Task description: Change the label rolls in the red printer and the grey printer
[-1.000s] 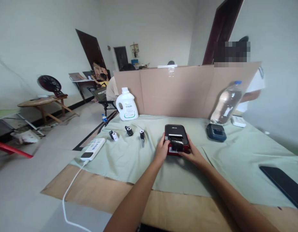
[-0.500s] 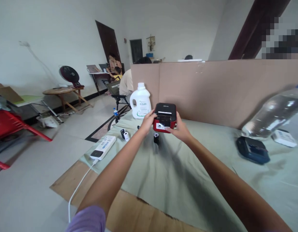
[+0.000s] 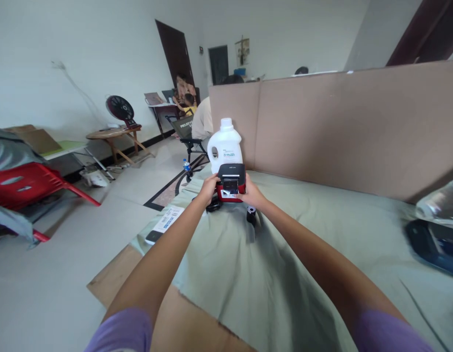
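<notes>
Red/black label printer (image 3: 231, 183) is gripped from both sides, left hand (image 3: 208, 188) and right hand (image 3: 251, 193) clamped on its casing, at far edge of green cloth (image 3: 322, 234), just in front of white detergent jug (image 3: 225, 145). Lid shut; it cannot be told whether it rests on the cloth. Paper roll (image 3: 251, 213) lies loose nr right wrist, not loaded. Cardboard partition (image 3: 340, 127) behind; tiled floor, red chair (image 3: 32, 183) to left.

Walls: plain white (image 3: 65, 44), upper left.
Floor: pale grey tiles (image 3: 46, 274), lower left.
Doors: dark brown (image 3: 177, 54), top centre.
Furniture: round wooden table (image 3: 111, 134), red chair (image 3: 32, 181), left.
Partition: cardboard screen (image 3: 340, 122), right.
</notes>
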Available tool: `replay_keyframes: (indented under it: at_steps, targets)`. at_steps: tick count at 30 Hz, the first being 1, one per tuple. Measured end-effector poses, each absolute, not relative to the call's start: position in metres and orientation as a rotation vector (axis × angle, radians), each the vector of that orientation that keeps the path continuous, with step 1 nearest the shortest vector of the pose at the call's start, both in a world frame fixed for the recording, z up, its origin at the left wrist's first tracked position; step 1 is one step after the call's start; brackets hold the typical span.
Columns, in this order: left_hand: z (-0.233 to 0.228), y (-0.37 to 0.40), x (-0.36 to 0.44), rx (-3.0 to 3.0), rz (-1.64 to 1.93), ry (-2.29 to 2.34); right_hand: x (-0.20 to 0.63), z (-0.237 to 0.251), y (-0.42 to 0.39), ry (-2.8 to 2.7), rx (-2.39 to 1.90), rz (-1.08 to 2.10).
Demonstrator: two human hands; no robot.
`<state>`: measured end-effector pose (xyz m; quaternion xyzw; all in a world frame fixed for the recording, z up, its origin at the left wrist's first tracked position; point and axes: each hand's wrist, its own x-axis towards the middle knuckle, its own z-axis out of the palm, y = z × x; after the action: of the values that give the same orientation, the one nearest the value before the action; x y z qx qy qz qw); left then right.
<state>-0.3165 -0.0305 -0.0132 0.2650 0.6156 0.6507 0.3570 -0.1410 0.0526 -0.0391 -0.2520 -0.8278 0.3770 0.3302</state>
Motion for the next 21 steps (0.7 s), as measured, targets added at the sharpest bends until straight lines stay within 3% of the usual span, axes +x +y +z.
replay_keyframes:
  at_steps: [15, 19, 21]
  targets:
    - [-0.016, -0.022, -0.312, 0.839, 1.584, 1.752, -0.141, -0.059, 0.073, -2.109, -0.622, 1.117]
    - [-0.003, -0.038, -0.325, 1.019, 1.487, 1.971, -0.102, -0.076, 0.069, -1.999, -0.805, 1.202]
    - [0.0, -0.05, -0.332, 1.142, 1.257, 2.098, -0.062, -0.087, 0.063, -1.95, -0.881, 1.202]
